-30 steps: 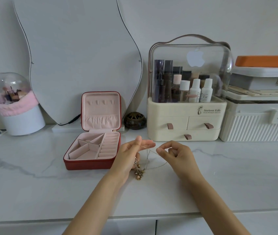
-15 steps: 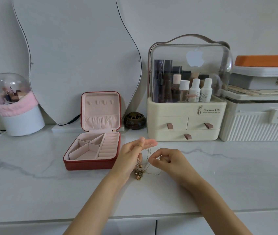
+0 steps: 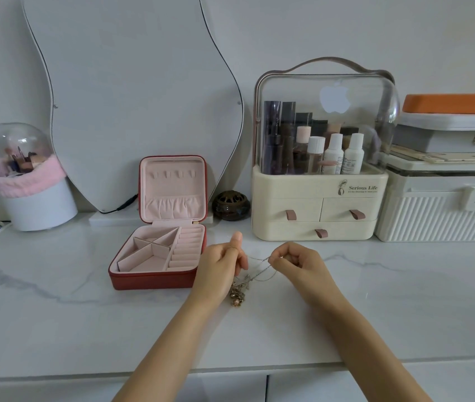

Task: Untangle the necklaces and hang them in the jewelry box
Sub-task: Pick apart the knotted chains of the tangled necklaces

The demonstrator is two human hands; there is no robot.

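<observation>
A tangle of thin necklaces (image 3: 240, 288) with gold pendants hangs between my hands just above the marble counter. My left hand (image 3: 220, 269) grips the chains, thumb pointing up, and the pendant cluster dangles below it. My right hand (image 3: 297, 264) pinches a fine chain and holds it taut toward the left hand. The red jewelry box (image 3: 155, 278) stands open to the left of my left hand. Its pink lid is upright, with a row of small hooks (image 3: 172, 174) and a gathered pocket; no necklace hangs there.
A wavy mirror (image 3: 132, 97) leans on the wall behind the box. A small dark pot (image 3: 231, 205), a cream cosmetics organiser (image 3: 320, 204) and white storage cases (image 3: 445, 198) line the back. A domed brush holder (image 3: 27, 181) stands far left.
My right hand drew in close to the left, then moved right again, pulling a chain taut. The left hand's fingers closed on the chains, thumb now raised.
</observation>
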